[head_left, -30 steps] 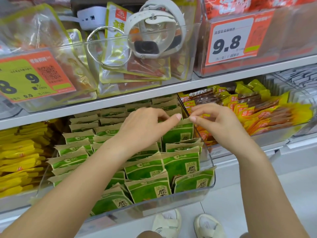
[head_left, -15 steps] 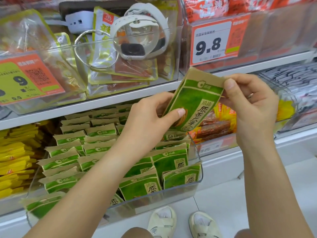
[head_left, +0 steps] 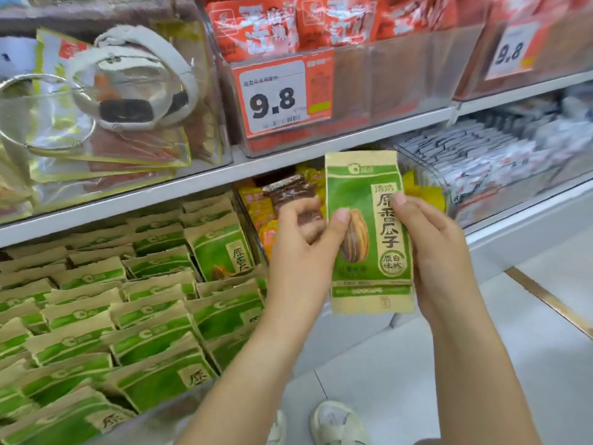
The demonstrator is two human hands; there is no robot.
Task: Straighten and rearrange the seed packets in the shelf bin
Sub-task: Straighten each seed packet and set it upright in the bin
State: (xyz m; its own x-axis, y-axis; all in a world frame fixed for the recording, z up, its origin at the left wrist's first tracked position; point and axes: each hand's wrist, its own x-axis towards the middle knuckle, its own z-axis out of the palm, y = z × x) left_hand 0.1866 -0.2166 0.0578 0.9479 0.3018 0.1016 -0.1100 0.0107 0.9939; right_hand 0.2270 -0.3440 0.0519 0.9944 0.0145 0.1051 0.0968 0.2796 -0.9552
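One green and tan seed packet (head_left: 369, 232) is held upright in front of the shelf, to the right of the bin. My left hand (head_left: 301, 252) pinches its left edge, thumb on the front. My right hand (head_left: 430, 248) grips its right edge. The clear shelf bin (head_left: 160, 415) at lower left holds several rows of the same green packets (head_left: 144, 316), most leaning back; one packet (head_left: 221, 255) at the back right stands taller than the rest.
A neighbouring bin with yellow and brown snack packs (head_left: 276, 200) sits just behind my left hand. White packets (head_left: 481, 155) fill the bin at right. The upper shelf (head_left: 288, 162) carries a 9.8 price tag (head_left: 276, 97) and red packs. Pale floor and shoes (head_left: 337, 422) lie below.
Both hands pulled one packet out of the bin's back right, lifted it, and turned it from tilted to upright. The view has shifted right and closer.
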